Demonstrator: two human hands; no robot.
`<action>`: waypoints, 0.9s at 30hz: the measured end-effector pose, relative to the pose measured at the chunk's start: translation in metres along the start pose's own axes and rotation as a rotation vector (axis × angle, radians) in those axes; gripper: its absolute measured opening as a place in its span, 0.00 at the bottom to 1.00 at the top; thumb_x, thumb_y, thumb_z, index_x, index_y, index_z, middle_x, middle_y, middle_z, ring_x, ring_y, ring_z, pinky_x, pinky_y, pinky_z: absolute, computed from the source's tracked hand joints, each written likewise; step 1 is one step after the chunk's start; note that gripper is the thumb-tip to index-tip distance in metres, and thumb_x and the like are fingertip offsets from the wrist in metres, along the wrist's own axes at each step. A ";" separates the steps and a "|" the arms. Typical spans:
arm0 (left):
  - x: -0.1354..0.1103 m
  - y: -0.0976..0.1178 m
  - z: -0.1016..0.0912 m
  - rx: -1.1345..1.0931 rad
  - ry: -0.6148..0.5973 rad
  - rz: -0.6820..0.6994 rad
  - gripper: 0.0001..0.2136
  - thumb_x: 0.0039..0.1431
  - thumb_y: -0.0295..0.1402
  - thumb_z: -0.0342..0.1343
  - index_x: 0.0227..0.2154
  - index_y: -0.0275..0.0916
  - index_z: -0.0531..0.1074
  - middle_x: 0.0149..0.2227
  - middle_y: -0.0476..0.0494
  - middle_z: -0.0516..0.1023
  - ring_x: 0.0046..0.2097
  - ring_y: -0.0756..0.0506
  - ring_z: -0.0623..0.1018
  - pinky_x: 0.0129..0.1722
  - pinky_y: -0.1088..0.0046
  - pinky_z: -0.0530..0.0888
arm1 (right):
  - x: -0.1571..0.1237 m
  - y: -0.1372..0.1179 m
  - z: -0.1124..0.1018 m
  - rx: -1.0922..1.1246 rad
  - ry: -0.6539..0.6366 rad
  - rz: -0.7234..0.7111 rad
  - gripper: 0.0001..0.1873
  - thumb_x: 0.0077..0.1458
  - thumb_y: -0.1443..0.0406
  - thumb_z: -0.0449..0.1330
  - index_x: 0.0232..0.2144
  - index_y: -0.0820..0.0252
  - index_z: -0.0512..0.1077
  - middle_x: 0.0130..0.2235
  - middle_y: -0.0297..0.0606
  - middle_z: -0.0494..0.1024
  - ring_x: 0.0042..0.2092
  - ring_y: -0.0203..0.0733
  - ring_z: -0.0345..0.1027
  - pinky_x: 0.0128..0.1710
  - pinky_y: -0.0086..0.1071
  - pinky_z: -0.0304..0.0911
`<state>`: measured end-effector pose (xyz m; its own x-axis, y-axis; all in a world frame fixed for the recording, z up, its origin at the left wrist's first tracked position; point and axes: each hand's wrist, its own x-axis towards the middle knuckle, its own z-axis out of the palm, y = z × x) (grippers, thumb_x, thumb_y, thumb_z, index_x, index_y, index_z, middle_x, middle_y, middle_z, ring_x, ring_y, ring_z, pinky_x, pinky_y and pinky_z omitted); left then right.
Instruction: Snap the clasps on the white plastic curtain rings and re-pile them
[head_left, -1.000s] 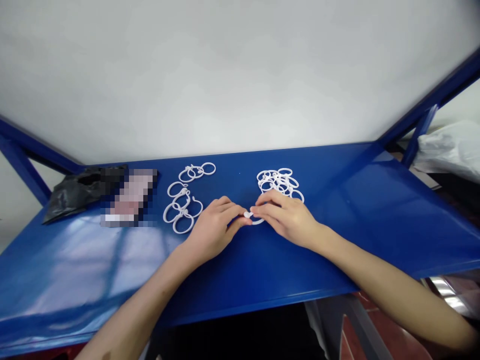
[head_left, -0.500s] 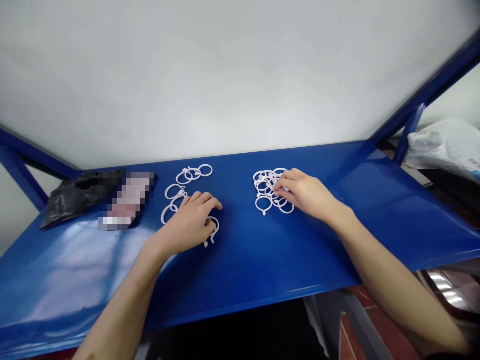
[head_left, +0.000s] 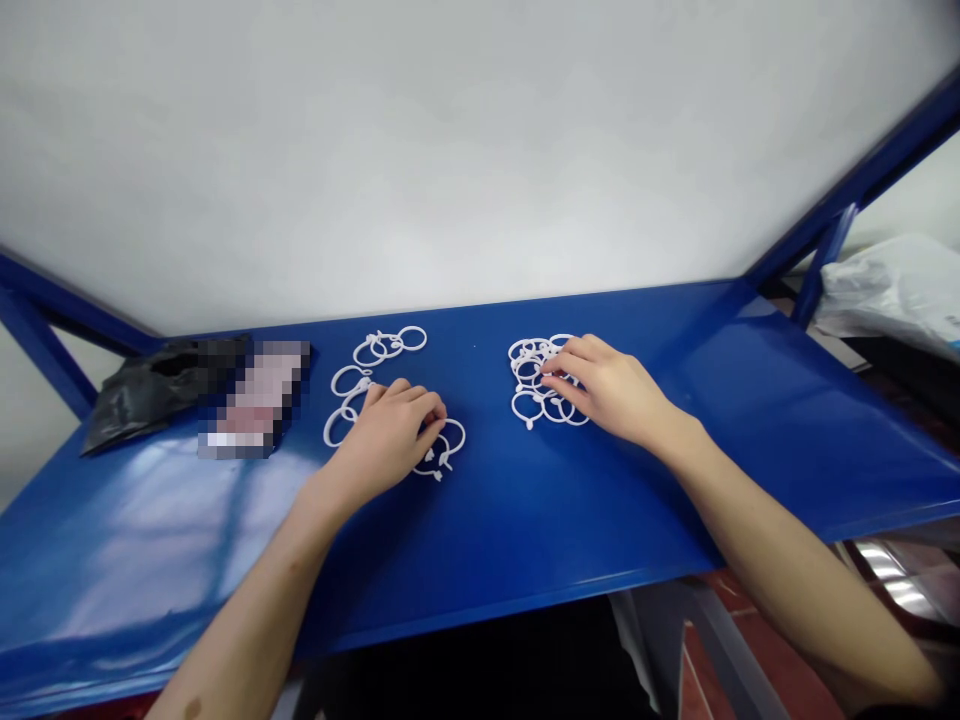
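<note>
White plastic curtain rings with small knobbed ends lie in two groups on a blue table (head_left: 570, 520). My left hand (head_left: 394, 430) is closed in a pinch at the edge of a ring (head_left: 459, 440), and another ring partly shows below its fingers. Beyond that hand, several rings (head_left: 349, 380) lie in a loose curved row, some covered by it. Over the right-hand pile of overlapping rings (head_left: 527, 405), my right hand (head_left: 600, 380) has thumb and forefinger brought together on a ring. The fingertips partly hide what they grip.
At the left lie a black plastic bag (head_left: 127, 400) and a blurred-out flat packet (head_left: 259, 400). A pale wall (head_left: 480, 160) rises behind the table. Blue frame bars (head_left: 825, 260) stand at both sides, with a white plastic bag (head_left: 892, 290) beyond the right one.
My left fingers have closed together, and the ring that hung around the thumb now lies farther right, beside another ring. My right hand has shifted slightly left over the pile.
</note>
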<state>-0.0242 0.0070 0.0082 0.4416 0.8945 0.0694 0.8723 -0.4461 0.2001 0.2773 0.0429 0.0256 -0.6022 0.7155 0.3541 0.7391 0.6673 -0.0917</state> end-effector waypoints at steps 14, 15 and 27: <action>0.002 0.027 -0.009 -0.339 0.185 -0.168 0.05 0.61 0.31 0.56 0.29 0.41 0.72 0.28 0.50 0.77 0.37 0.44 0.73 0.41 0.64 0.67 | -0.005 -0.058 0.029 0.193 0.083 -0.262 0.16 0.68 0.62 0.55 0.56 0.54 0.70 0.52 0.45 0.74 0.38 0.38 0.73 0.31 0.32 0.72; 0.002 0.030 -0.009 -0.385 0.165 -0.165 0.05 0.60 0.31 0.56 0.28 0.41 0.73 0.28 0.51 0.77 0.37 0.45 0.73 0.40 0.65 0.67 | -0.005 -0.062 0.030 0.200 0.099 -0.279 0.14 0.68 0.62 0.55 0.54 0.54 0.71 0.52 0.45 0.75 0.40 0.39 0.74 0.31 0.32 0.72; -0.004 0.048 0.008 -0.486 0.371 0.171 0.13 0.67 0.28 0.52 0.52 0.39 0.71 0.47 0.43 0.80 0.48 0.46 0.77 0.49 0.67 0.75 | -0.005 -0.053 0.034 0.602 0.328 -0.030 0.07 0.63 0.65 0.63 0.44 0.57 0.74 0.36 0.34 0.83 0.36 0.36 0.79 0.35 0.27 0.73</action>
<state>0.0176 -0.0180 0.0094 0.3878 0.8009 0.4562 0.5629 -0.5977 0.5709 0.2309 0.0111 -0.0034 -0.4269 0.6590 0.6192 0.3699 0.7521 -0.5454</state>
